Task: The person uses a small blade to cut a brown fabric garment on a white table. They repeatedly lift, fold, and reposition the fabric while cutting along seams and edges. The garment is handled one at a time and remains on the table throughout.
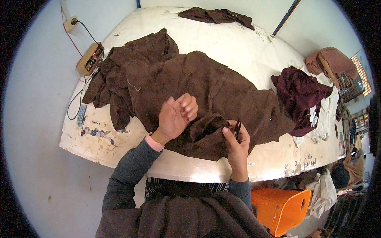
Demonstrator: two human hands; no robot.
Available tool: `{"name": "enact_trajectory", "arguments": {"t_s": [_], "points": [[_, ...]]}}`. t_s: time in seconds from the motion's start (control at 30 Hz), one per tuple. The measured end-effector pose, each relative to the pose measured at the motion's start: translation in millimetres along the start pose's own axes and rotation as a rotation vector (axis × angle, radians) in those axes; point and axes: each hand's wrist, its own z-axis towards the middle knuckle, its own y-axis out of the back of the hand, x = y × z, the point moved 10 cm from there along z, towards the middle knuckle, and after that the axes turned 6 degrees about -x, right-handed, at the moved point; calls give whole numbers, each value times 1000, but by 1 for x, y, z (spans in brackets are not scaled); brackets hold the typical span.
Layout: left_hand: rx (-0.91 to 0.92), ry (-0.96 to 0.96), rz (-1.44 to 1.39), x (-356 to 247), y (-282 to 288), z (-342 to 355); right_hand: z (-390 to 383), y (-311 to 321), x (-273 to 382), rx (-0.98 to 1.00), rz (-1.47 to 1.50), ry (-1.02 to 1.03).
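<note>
A large brown cloth lies bunched across the white table. My left hand is raised just above it at centre, palm up, fingers loosely curled and apart with nothing in them. My right hand, lower and to the right, pinches a folded edge of the brown cloth and holds a slim dark tool, apparently thread snips, upright in its fingers.
Another brown piece lies at the back. Maroon cloth, white fabric and a pink bundle are at right. A speaker box, cables and a remote are at left. An orange crate stands below. A person is at far right.
</note>
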Motion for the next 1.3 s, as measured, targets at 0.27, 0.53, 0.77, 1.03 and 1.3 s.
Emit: {"name": "enact_trajectory", "arguments": {"t_s": [0.27,0.53,0.77,1.03,1.3], "points": [[-6,-212,538,-1,-11,-9,-20,-20,45,189,-339,371],[-405,-135,433,-5,31,-11,-5,-28,45,291,-399,329],[-408,-167,627,-4,29,-11,26,-40,49,176,-406,254],[-355,-205,723,-5,26,-10,39,-69,53,314,-653,317],[-315,-195,746,-3,24,-10,43,-68,57,279,-744,383]]}}
